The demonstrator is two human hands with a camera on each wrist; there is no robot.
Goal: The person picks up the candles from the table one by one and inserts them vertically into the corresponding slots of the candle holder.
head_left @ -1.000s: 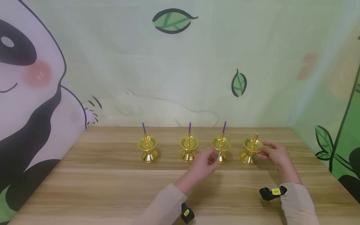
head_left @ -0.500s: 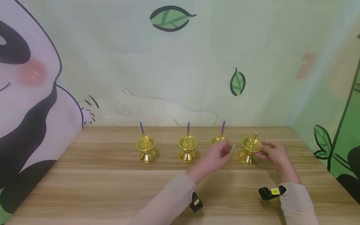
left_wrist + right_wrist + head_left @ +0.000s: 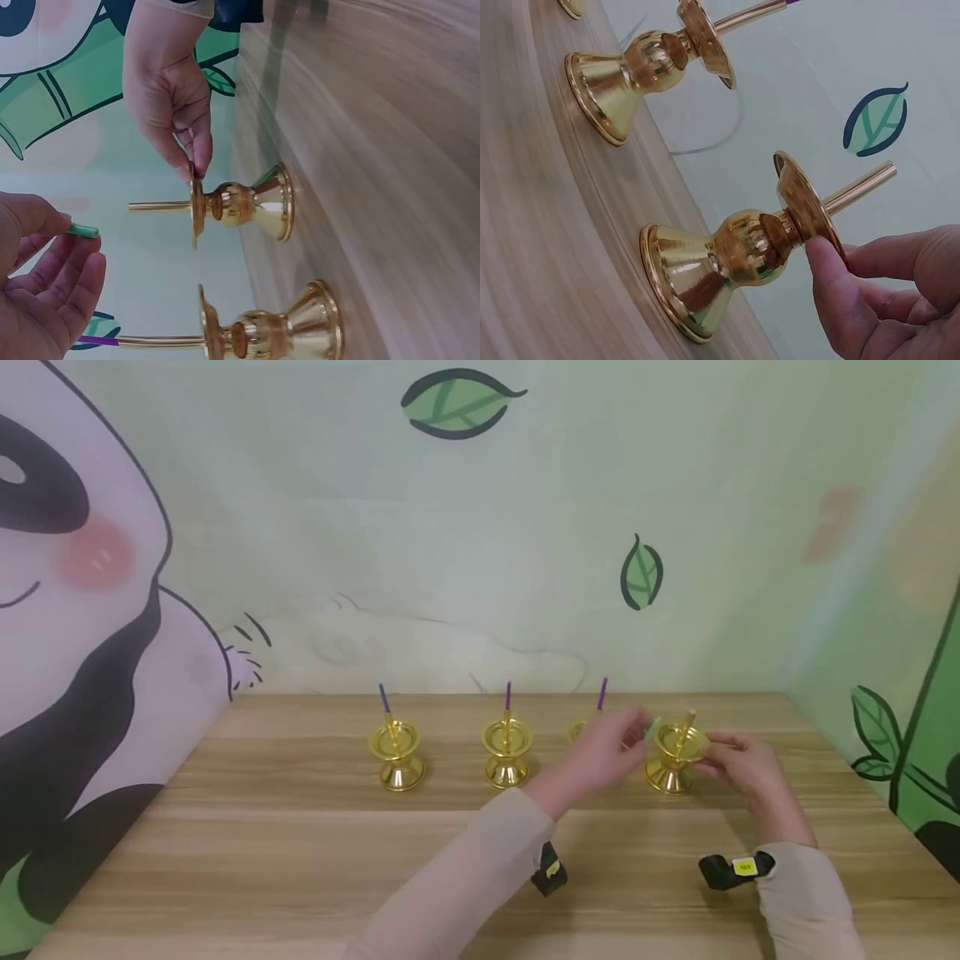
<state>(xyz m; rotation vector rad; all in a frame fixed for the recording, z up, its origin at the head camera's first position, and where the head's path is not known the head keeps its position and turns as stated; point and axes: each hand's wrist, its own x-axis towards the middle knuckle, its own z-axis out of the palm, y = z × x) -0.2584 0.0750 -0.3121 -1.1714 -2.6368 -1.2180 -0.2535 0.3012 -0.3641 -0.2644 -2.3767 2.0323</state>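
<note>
A short green candle (image 3: 84, 230) is pinched between the thumb and fingers of my left hand (image 3: 600, 750), just left of the rightmost candle holder's tube. That gold candle holder (image 3: 670, 773) stands on the table with no candle in its upright tube (image 3: 861, 187). My right hand (image 3: 746, 768) pinches the rim of its dish from the right, thumb below the dish in the right wrist view. Behind my left hand is another gold holder with a purple candle (image 3: 603, 693), its dish partly hidden.
Further left on the wooden table (image 3: 300, 860) stand a gold holder (image 3: 507, 772) with a purple candle (image 3: 508, 696) and one (image 3: 402, 772) with a blue candle (image 3: 384, 697). A printed backdrop (image 3: 480, 568) with a panda and leaves rises behind the table.
My left hand has moved right and up with the green candle, from in front of the third holder to beside the rightmost one. My right hand keeps its grip on the dish rim.
</note>
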